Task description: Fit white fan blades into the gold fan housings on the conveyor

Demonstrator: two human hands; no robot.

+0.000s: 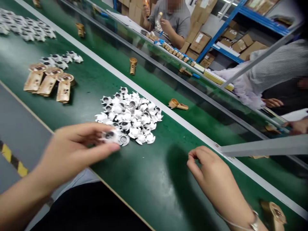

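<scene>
My left hand (pixel 74 150) pinches a small white fan-shaped plastic part (pixel 110 136) between thumb and fingers, at the near edge of a pile of the same white parts (pixel 131 114) on the green belt (pixel 149 179). My right hand (pixel 211 175) hovers over the belt to the right of the pile, fingers curled with fingertips pinched together; nothing shows in it. Three gold-coloured pieces with round heads (pixel 48 81) lie side by side further left on the belt.
More white parts lie in groups at far left (pixel 61 59) and top left (pixel 26 29). Single gold pieces sit on the belt (pixel 132 65), (pixel 177 104), (pixel 274 215). A metal rail (pixel 262 147) crosses at right. Other people work across the line (pixel 173 22), (pixel 271 102).
</scene>
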